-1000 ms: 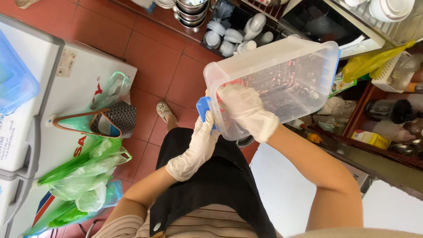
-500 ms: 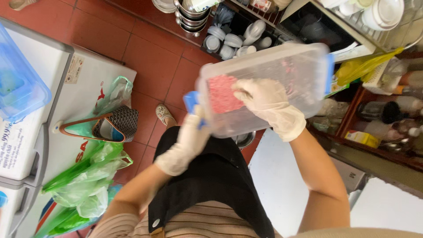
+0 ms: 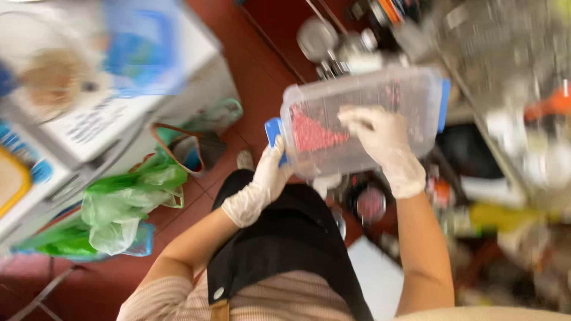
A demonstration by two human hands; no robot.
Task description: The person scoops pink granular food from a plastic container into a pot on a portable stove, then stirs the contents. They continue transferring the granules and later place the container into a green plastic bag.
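Two gloved hands hold a clear plastic container [image 3: 363, 119] at upper centre of the frame: left hand [image 3: 264, 181] grips its blue-clipped end, right hand [image 3: 380, 139] presses its side. Tilted, its pink minced meat [image 3: 312, 134] could likely spill onto the red tiled floor [image 3: 262, 65].

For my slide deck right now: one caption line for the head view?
Gloved left hand and right hand tilt a clear plastic container holding pink minced meat over a red tiled floor.
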